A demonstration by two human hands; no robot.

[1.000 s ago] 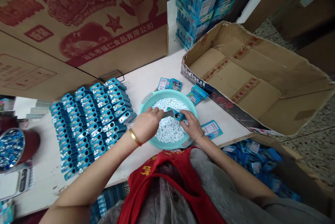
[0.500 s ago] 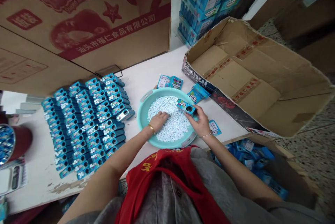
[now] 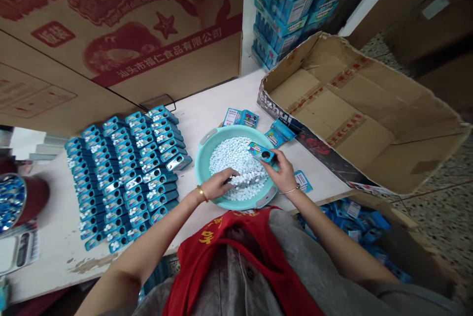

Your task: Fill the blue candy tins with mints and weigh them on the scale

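A round turquoise basin (image 3: 201, 158) holds a heap of small white candies (image 3: 231, 151). Low over its near side, my left hand (image 3: 219, 184) is closed around the end of a narrow scoop (image 3: 249, 178), whose body is mostly hidden under a line of candies. My right hand (image 3: 281, 172) grips a small blue candy box (image 3: 261, 152) above the basin's right side, tilted, with a dark round window facing up. Behind the basin lie blue boxes (image 3: 249, 118), and more blue packs (image 3: 279, 132) sit to its right.
Rows of blue boxes (image 3: 129, 178) stand on the white table (image 3: 199, 104) at left. A large carton (image 3: 166, 70) rises behind them. An open cardboard tray (image 3: 354, 124) lies at right, beside stacked blue packs (image 3: 284, 15). Below the right edge, loose boxes (image 3: 354, 222) fill a bin.
My left hand has drawn back toward the near left of the basin, and a scoop loaded with candies now shows above the heap. My right hand keeps the box in nearly the same place.
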